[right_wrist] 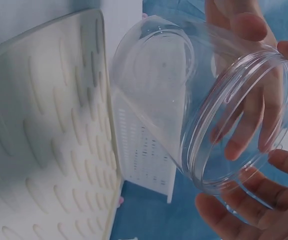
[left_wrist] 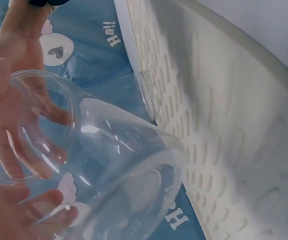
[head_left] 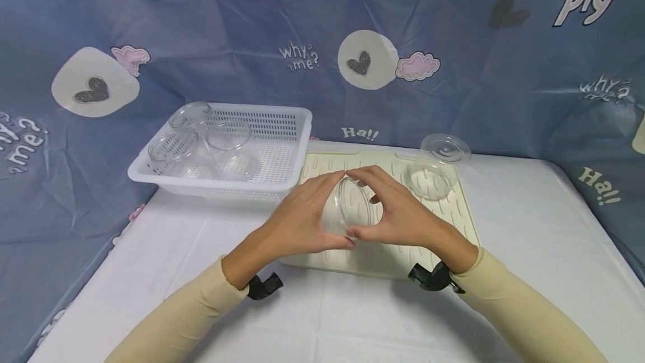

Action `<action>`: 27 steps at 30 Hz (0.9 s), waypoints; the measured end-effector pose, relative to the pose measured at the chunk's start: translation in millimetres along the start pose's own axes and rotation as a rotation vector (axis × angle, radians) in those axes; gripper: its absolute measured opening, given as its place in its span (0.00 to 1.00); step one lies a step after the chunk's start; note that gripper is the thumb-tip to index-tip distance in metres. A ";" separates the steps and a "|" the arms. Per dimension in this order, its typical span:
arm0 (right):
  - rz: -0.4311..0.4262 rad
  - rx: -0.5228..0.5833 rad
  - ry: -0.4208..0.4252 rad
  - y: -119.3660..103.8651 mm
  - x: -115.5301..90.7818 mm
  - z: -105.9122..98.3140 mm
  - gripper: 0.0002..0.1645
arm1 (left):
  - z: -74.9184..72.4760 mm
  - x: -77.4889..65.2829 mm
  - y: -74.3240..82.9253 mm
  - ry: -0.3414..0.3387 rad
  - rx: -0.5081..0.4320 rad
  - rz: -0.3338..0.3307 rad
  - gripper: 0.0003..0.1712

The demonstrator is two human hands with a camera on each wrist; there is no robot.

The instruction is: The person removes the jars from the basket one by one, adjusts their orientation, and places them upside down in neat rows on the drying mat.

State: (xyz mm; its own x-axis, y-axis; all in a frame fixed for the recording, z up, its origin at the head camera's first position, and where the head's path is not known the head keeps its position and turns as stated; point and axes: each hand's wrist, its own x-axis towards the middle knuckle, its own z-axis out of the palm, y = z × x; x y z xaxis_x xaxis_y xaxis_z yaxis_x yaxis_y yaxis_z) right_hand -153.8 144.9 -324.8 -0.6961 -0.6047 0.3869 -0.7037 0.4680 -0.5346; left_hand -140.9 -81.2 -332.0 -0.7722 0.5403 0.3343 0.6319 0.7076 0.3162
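Note:
A clear plastic cup [head_left: 355,212] is held tilted between both hands, above the cream mat [head_left: 373,259]. My left hand [head_left: 299,220] curves round its side, thumb near the front and fingers behind. My right hand [head_left: 403,214] grips the rim end, its thumb and fingers spread around the edge. In the right wrist view, the cup's ringed rim [right_wrist: 199,145] faces the right hand [right_wrist: 264,205]. The left wrist view shows the cup's round base [left_wrist: 149,175] pointing away from the left hand [left_wrist: 29,210].
Several clear cups [head_left: 229,153] stand in a white perforated basket [head_left: 299,153] at the back left. On the mat's back right stands another clear cup [head_left: 430,181] with a wide clear disc [head_left: 445,147] on top. A patterned blue cloth [head_left: 322,94] hangs behind the white table [head_left: 519,228].

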 end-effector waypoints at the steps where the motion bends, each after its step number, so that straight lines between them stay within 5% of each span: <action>1: -0.007 -0.004 0.003 -0.2 -0.1 -0.2 0.54 | -0.1 -0.7 -0.3 -0.007 0.003 -0.007 0.67; 14: -0.013 0.000 0.030 2.2 -4.6 -13.3 0.51 | -0.3 -13.4 -16.8 -0.013 -0.028 -0.027 0.66; 23: -0.048 0.006 0.050 -1.9 -8.3 -23.4 0.50 | -1.5 -20.3 -21.0 0.099 -0.096 0.049 0.64; 27: -0.038 0.023 0.056 -3.3 -12.4 -29.0 0.50 | -0.9 -24.4 -23.4 0.098 -0.144 0.071 0.66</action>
State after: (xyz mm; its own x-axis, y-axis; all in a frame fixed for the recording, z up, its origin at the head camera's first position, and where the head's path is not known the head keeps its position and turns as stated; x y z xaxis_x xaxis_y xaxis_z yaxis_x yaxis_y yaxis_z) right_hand -147.0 169.6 -306.0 -0.6762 -0.5842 0.4487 -0.7268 0.4299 -0.5357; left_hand -136.8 -111.3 -346.7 -0.7199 0.5341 0.4432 0.6927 0.5933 0.4101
